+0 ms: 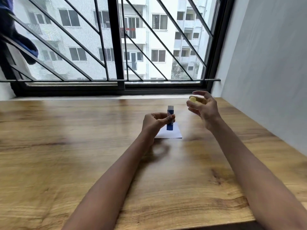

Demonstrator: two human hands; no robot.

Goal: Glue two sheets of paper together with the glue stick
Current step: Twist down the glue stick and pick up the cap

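Note:
My left hand (155, 122) grips a blue glue stick (170, 118) upright above the table, its top end uncovered. My right hand (203, 107) is raised to the right of it and holds the yellow cap (196, 99) between thumb and fingers. A small white paper (172, 134) lies flat on the wooden table (66, 155) just under and behind the glue stick; my left hand hides part of it. I cannot tell whether it is one sheet or two stacked.
A barred window (116, 47) with a dark sill runs along the table's far edge. A grey wall (269, 72) closes the right side. Dark blue cloth (18, 39) hangs on the bars at upper left. The table's front edge is at lower right.

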